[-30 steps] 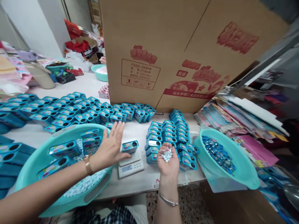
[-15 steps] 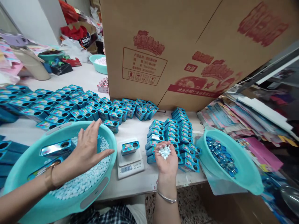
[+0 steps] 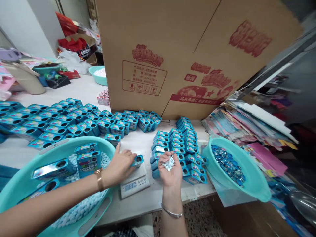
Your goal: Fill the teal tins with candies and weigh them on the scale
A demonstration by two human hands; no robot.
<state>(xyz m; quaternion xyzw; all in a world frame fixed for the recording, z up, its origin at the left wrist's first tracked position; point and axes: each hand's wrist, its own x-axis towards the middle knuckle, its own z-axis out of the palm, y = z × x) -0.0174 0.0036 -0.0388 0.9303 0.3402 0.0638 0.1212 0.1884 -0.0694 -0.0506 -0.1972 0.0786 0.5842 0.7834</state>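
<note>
Teal metal tin (image 3: 137, 160), small and rectangular, sits on the white digital scale (image 3: 135, 183), with the fingers of the left hand (image 3: 120, 166) clamped around it. Just right of the scale, the right hand (image 3: 170, 172) lies palm up, fingers curled loosely around small white round candies (image 3: 169, 163). Left of the scale stands a large teal plastic basin (image 3: 14, 194) of candies and tins.

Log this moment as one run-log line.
left hand: gripping small teal rectangular tin on white digital scale | right hand: palm up, cupping small white round pellets | rest: teal plastic basin beneath left forearm
</note>
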